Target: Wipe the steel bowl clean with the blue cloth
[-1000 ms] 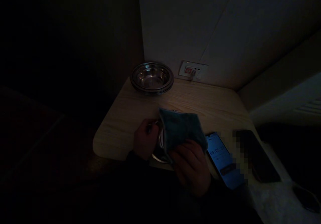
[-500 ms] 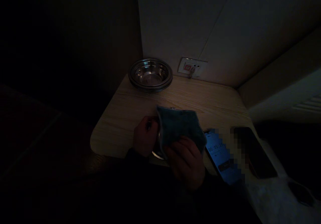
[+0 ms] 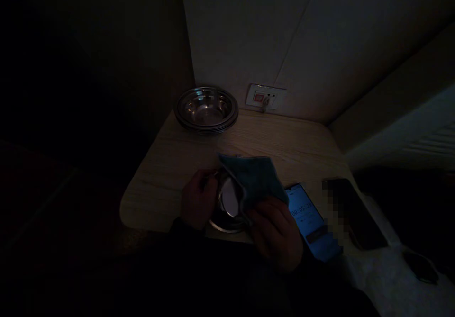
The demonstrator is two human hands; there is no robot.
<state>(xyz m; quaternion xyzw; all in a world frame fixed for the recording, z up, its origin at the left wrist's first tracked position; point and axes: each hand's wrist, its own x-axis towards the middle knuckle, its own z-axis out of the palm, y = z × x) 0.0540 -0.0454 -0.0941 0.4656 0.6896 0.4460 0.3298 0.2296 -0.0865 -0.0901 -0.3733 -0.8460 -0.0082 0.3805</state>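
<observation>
A shiny metal bowl [image 3: 230, 198] is at the table's near edge, its right part covered by a teal cloth [image 3: 258, 175]. My left hand [image 3: 199, 197] is closed at the bowl's left rim, the fingers curled with the thumb on top. My right hand [image 3: 277, 231] is closed on the lower edge of the cloth, over the right side of the bowl. The light is dim, and the right fingertips are partly hidden by the cloth.
Stacked metal bowls [image 3: 206, 111] stand at the back left of the wooden table [image 3: 280, 137]. A wall socket [image 3: 266, 97] is behind them. To the right lie a lit phone [image 3: 307, 220], a dark phone-like slab [image 3: 359, 212] and a small dark object [image 3: 421, 266].
My right hand has drawn the cloth's near left edge to the right, uncovering more of the bowl's inside. My left hand stays at the rim. The whole view has shifted slightly.
</observation>
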